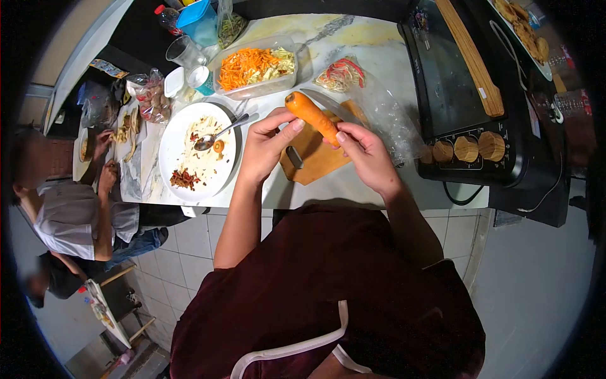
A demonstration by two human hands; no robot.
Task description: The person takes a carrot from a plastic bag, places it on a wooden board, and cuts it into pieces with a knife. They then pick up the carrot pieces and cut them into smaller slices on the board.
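Note:
A whole orange carrot (312,116) is held between my two hands over a wooden cutting board (315,155). My left hand (271,139) has its fingers and thumb at the thick upper end. The narrow lower end is pinched in my right hand (369,155). Behind the carrot, a knife blade (322,99) shows in part; its handle is hidden. To the left is a white plate (169,142) with food scraps, a spoon (205,143) and a small carrot piece (219,146). A clear container (297,79) holds shredded carrot and pale shreds behind the plate.
A clear plastic bag (388,120) lies right of the board, near a bag of red and pale strips (343,74). Further right is a black oven (467,151) with wooden knobs. Two people are at the left. A cup (184,53) stands at the back left.

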